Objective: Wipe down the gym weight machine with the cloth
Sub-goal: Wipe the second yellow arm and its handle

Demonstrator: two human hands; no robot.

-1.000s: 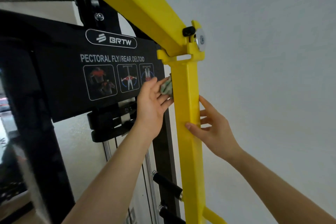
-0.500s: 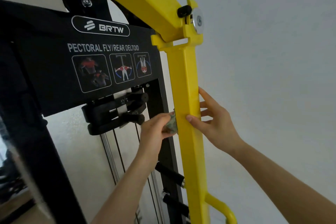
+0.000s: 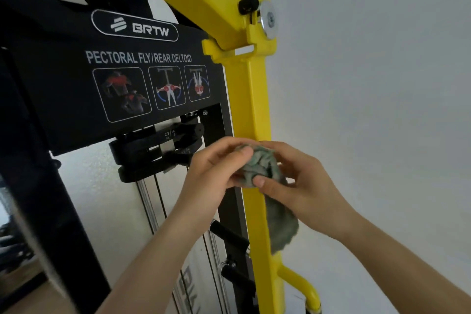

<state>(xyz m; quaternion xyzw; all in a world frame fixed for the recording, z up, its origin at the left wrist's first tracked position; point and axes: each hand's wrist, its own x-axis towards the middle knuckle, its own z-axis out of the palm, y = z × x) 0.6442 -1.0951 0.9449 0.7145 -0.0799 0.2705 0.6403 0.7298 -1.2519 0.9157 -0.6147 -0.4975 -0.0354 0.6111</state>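
White wall behind; both hands now meet at the yellow bar (image 3: 257, 109): left hand (image 3: 214, 176) and right hand (image 3: 303, 186) pinch the cloth (image 3: 262, 163), tail hanging toward five o'clock.

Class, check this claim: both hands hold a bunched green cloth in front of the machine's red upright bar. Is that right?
Not quite. The head view shows the left hand and right hand holding the bunched green cloth in front of a yellow upright bar, not a red one.

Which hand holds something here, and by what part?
Both. The left hand and right hand pinch the bunched top of the cloth; its tail hangs free.
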